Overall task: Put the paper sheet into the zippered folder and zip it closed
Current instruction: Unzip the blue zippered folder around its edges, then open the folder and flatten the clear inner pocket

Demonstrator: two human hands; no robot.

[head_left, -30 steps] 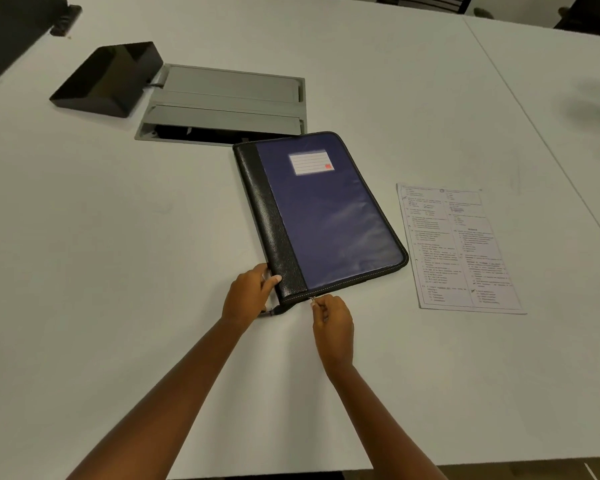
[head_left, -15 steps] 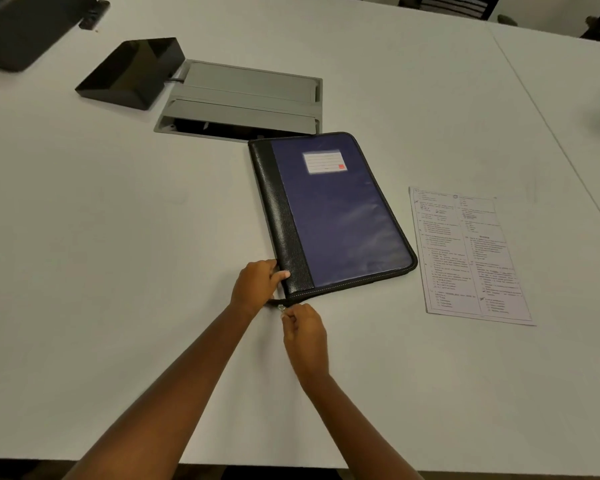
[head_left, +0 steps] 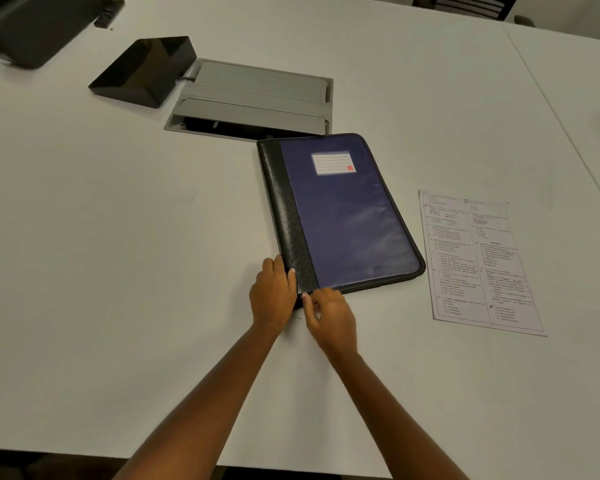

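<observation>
The zippered folder (head_left: 343, 213), blue with a black leather spine and a white label, lies closed on the white table (head_left: 118, 271). My left hand (head_left: 272, 294) grips its near left corner at the spine, thumb on top. My right hand (head_left: 329, 317) pinches at the folder's near edge right beside that corner, where the zipper pull was seen; my fingers hide the pull. The printed paper sheet (head_left: 478, 261) lies flat on the table to the right of the folder, apart from it.
A grey cable hatch (head_left: 257, 95) is set into the table just behind the folder, with a black box (head_left: 142, 69) to its left. A dark object (head_left: 25, 29) sits at the far left corner. A table seam (head_left: 561, 126) runs along the right.
My right hand has slid left along the folder's near edge to the spine corner, next to my left hand. The left hand kept its hold on the corner.
</observation>
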